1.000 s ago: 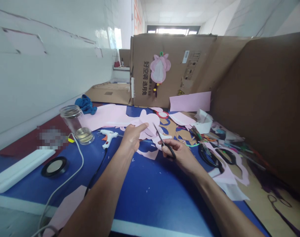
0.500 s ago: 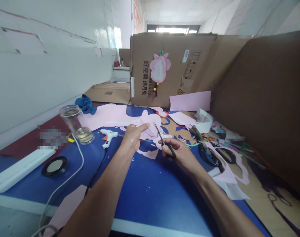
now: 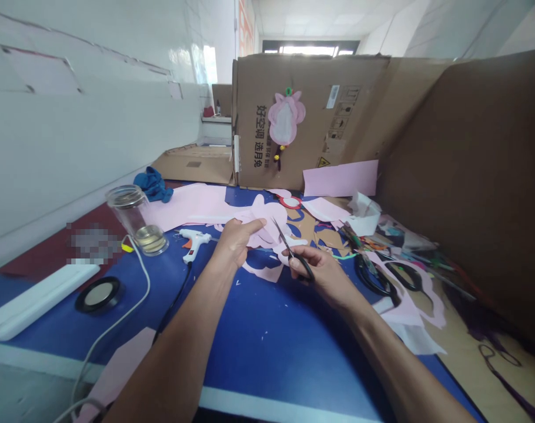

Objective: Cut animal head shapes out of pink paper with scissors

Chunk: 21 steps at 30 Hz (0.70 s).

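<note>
My left hand pinches a pink cut-out shape and holds it just above the blue table. My right hand is closed round the black handles of a pair of scissors. The blades point up and away, into the pink shape's right edge. A pink offcut lies on the table under the two hands.
A white glue gun with its black cord lies left of my left hand. A glass jar, a black round lid and a white bar sit further left. Paper scraps litter the right. Cardboard walls close the back and right.
Both hands keep their grip and their places; the scissors and the pink shape have shifted only slightly. The view has dipped a little.
</note>
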Motion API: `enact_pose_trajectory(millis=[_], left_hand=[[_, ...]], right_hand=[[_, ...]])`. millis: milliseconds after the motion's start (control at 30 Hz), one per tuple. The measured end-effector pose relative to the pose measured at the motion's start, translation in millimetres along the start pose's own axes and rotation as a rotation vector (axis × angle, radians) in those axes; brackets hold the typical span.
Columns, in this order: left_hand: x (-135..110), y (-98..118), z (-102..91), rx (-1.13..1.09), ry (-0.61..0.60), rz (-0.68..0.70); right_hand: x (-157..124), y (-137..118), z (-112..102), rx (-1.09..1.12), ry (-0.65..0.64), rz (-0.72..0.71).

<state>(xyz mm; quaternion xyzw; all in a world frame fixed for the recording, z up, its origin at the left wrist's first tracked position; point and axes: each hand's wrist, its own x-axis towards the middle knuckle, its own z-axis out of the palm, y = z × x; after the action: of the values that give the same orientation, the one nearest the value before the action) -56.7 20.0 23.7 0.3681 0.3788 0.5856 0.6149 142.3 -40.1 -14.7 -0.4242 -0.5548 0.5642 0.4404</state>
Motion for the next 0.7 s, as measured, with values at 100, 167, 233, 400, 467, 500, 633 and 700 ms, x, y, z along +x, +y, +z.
enact_pose_trajectory(millis=[100, 167, 233, 400, 467, 500, 633, 700], left_hand=[[1.3, -0.7, -2.0, 0.012, -0.012, 0.018], [2.1, -1.0, -3.1, 0.015, -0.017, 0.020], [3.0, -0.8, -4.1, 0.019, -0.024, 0.017], [2.5, 3.1, -5.3, 0.060, -0.018, 0.014], [1.5, 5.0, -5.1, 0.066, -0.007, 0.003], [1.1, 5.7, -4.9, 0.065, -0.004, -0.007], [1.2, 5.6, -4.5, 0.056, -0.010, -0.017], [1.6, 5.1, -4.3, 0.058, -0.020, -0.002]], right_hand=[[0.4, 2.0, -1.0, 0.002, -0.007, -0.001], [0.6, 3.3, -1.8, 0.003, -0.015, -0.004], [0.5, 3.9, -2.5, -0.003, -0.025, -0.009], [-0.4, 2.5, -2.0, -0.016, -0.028, -0.002], [-0.5, 2.2, -1.4, -0.009, -0.030, 0.000], [-0.5, 2.3, -1.2, -0.006, -0.033, 0.001], [-0.1, 3.3, -1.3, 0.004, -0.043, -0.001], [0.0, 3.6, -1.6, 0.004, -0.040, -0.002]])
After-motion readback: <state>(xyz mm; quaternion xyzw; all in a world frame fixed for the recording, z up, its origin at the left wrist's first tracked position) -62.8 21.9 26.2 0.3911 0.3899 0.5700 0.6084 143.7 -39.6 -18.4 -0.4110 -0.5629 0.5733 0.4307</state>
